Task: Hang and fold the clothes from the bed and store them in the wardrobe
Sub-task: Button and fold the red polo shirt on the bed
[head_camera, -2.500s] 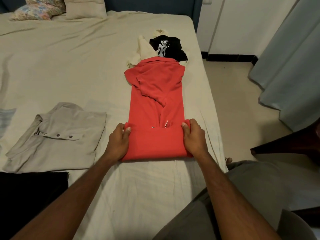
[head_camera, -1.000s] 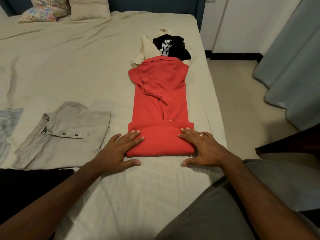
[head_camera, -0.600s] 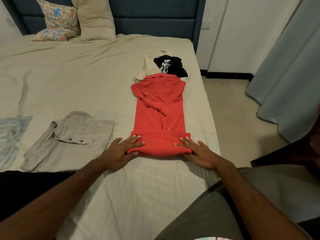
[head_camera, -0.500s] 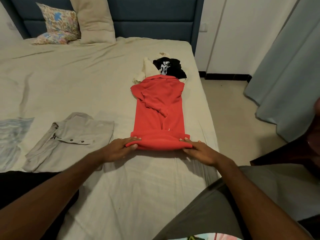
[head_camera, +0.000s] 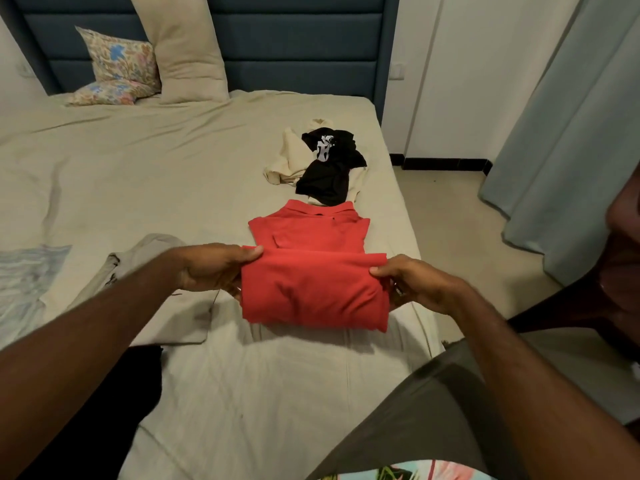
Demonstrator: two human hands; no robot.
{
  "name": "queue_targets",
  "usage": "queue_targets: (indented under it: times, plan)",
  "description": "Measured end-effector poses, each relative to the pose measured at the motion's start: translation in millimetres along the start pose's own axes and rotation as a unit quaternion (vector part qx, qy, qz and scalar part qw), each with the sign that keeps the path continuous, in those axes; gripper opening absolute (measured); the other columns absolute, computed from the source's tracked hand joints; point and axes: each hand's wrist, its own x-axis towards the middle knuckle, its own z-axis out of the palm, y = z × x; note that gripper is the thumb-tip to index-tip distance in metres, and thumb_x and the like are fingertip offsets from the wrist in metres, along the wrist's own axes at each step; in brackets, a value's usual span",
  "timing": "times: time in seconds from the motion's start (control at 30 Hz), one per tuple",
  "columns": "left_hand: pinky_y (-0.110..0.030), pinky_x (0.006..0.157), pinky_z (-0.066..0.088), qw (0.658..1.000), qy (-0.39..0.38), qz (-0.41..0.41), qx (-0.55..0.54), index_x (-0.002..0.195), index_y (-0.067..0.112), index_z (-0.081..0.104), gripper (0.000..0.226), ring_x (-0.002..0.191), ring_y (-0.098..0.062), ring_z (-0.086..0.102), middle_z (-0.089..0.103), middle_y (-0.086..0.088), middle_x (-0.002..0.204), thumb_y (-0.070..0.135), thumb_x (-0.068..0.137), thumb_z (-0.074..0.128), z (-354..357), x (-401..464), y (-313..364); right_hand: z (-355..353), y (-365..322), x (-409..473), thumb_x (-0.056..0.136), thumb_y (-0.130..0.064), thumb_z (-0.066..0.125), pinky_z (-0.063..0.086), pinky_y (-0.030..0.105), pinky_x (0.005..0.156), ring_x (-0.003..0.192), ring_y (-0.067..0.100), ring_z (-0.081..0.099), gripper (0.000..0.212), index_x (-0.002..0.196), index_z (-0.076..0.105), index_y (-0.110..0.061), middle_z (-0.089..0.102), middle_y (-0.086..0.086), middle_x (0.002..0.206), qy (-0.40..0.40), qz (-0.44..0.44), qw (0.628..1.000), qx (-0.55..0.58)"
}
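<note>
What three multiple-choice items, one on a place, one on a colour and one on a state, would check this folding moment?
1. Where does the black garment lie?
A. beyond the red shirt's collar, on a cream garment
B. on the floor by the curtain
C. against the pillows

2. What colour is the shirt being folded?
A. grey
B. red
C. blue

3. How do the hands stand?
A. both resting flat on the sheet
B. only one touches the shirt
C. each grips one side of the folded part

Answers:
1. A: it sits on the cream garment, past the collar.
2. B: the cloth between the hands is red.
3. C: the left hand and the right hand each curl round a side of the raised fold.
</note>
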Motion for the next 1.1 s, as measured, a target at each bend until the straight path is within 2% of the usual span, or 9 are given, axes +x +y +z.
queue_targets:
  times: [0.07, 0.17, 0.27, 0.33, 0.47, 0.57, 0.73, 0.97, 1.1]
  plan:
    - [-0.039, 0.079, 0.054, 0.996, 0.083, 0.012, -0.016, 0.118, 0.013, 0.067, 0.079, 0.088, -0.023, 0.067, 0.069, -0.011, 0.103, 0.073, 0.066, 0.077, 6.7, 10.9, -2.3, 12.5, 2.6, 15.6, 0.098, -0.028, 0.060, 0.054, 0.038, 0.070, 0.071, 0.021, 0.059, 0.025, 0.099, 0.067, -0.005, 0.059, 0.008, 0.084, 0.100, -0.012, 0.994, 0.037]
    - [-0.039, 0.080, 0.052, 0.977, 0.205, -0.003, -0.066, 0.109, 0.015, 0.069, 0.054, 0.089, -0.024, 0.065, 0.070, -0.008, 0.099, 0.064, 0.093, 0.053, 26.1, 34.8, -17.9, 33.8, 23.5, 48.9, 0.098, -0.035, 0.058, 0.054, 0.041, 0.074, 0.077, 0.025, 0.061, 0.027, 0.090, 0.069, -0.011, 0.064, 0.008, 0.086, 0.224, 0.012, 0.972, 0.072]
    - [-0.033, 0.076, 0.055, 0.950, 0.297, 0.032, -0.085, 0.108, 0.015, 0.071, 0.045, 0.094, -0.023, 0.071, 0.076, -0.006, 0.104, 0.056, 0.088, 0.069, 51.1, 60.8, -38.3, 56.5, 46.3, 74.4, 0.090, -0.050, 0.068, 0.053, 0.037, 0.077, 0.080, 0.023, 0.067, 0.034, 0.083, 0.069, -0.017, 0.072, -0.002, 0.082, 0.275, 0.019, 0.960, 0.041]
    - [-0.032, 0.075, 0.053, 0.916, 0.394, 0.065, -0.040, 0.104, 0.013, 0.068, 0.035, 0.095, -0.025, 0.071, 0.074, -0.004, 0.101, 0.045, 0.090, 0.073, 62.1, 78.2, -50.3, 65.0, 53.8, 84.2, 0.085, -0.053, 0.073, 0.056, 0.036, 0.082, 0.088, 0.023, 0.070, 0.037, 0.096, 0.071, -0.017, 0.075, -0.001, 0.093, 0.306, 0.016, 0.952, -0.003]
    - [-0.037, 0.068, 0.037, 0.832, 0.531, 0.122, 0.104, 0.095, 0.008, 0.050, 0.035, 0.085, -0.035, 0.060, 0.063, -0.009, 0.087, 0.042, 0.104, 0.047, 68.3, 97.0, -55.7, 67.6, 54.3, 96.4, 0.099, -0.045, 0.057, 0.049, 0.037, 0.074, 0.090, 0.031, 0.065, 0.033, 0.096, 0.060, -0.013, 0.070, 0.008, 0.095, 0.385, -0.041, 0.917, -0.094]
    - [-0.038, 0.062, 0.035, 0.809, 0.546, 0.158, 0.146, 0.097, 0.010, 0.043, 0.037, 0.075, -0.039, 0.058, 0.061, -0.015, 0.079, 0.046, 0.106, 0.038, 53.1, 108.7, -44.9, 64.4, 47.0, 105.8, 0.105, -0.049, 0.042, 0.041, 0.035, 0.067, 0.084, 0.028, 0.059, 0.035, 0.095, 0.050, -0.017, 0.065, 0.008, 0.089, 0.404, -0.094, 0.904, -0.102]
    - [-0.045, 0.066, 0.042, 0.793, 0.545, 0.167, 0.216, 0.110, 0.006, 0.044, 0.035, 0.082, -0.047, 0.060, 0.064, -0.026, 0.090, 0.040, 0.108, 0.035, 14.0, 146.0, -5.1, 40.4, 20.7, 143.2, 0.107, -0.050, 0.035, 0.039, 0.036, 0.068, 0.085, 0.033, 0.056, 0.038, 0.105, 0.048, -0.014, 0.062, 0.014, 0.092, 0.429, -0.094, 0.889, -0.131]
    - [-0.048, 0.075, 0.041, 0.782, 0.543, 0.119, 0.282, 0.113, 0.005, 0.044, 0.031, 0.096, -0.049, 0.060, 0.065, -0.026, 0.107, 0.034, 0.109, 0.034, -30.5, 206.8, 30.5, 0.4, -20.1, 208.4, 0.108, -0.048, 0.029, 0.043, 0.043, 0.075, 0.101, 0.043, 0.059, 0.043, 0.117, 0.050, -0.010, 0.062, 0.020, 0.109, 0.427, -0.029, 0.867, -0.256]
    - [-0.044, 0.071, 0.042, 0.758, 0.505, 0.068, 0.408, 0.115, 0.009, 0.046, 0.034, 0.093, -0.041, 0.063, 0.066, -0.017, 0.106, 0.038, 0.109, 0.031, -51.7, 230.9, 20.0, -11.0, -9.3, 238.5, 0.109, -0.047, 0.028, 0.046, 0.044, 0.083, 0.108, 0.039, 0.061, 0.046, 0.124, 0.052, -0.011, 0.064, 0.017, 0.118, 0.388, 0.030, 0.842, -0.374]
